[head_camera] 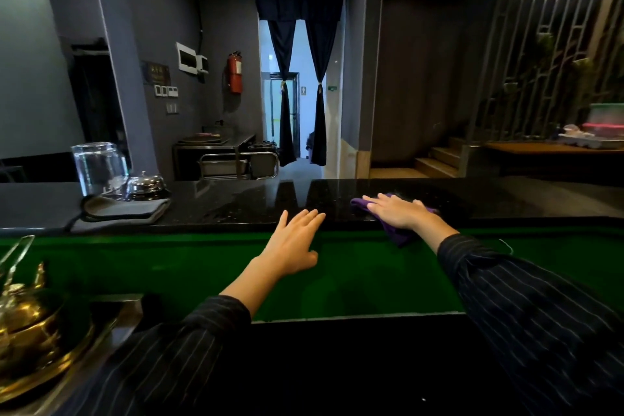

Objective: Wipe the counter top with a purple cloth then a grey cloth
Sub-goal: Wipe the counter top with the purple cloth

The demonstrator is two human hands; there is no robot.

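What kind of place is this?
Probably a restaurant or hotel front counter: a call bell sits on the black counter top, a steel service trolley stands behind it, and a toilet sign hangs past the curtains.

Glass (pixel 98 169) and bell (pixel 146 185) behind folded cloth (pixel 125 211)

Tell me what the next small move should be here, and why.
Probably sweep the right hand with the purple cloth leftward along the counter top. The hand lies flat on the cloth right of centre, a corner hanging over the near edge, and the stretch toward the grey cloth looks streaky. The left hand only rests with straight fingers at the edge.
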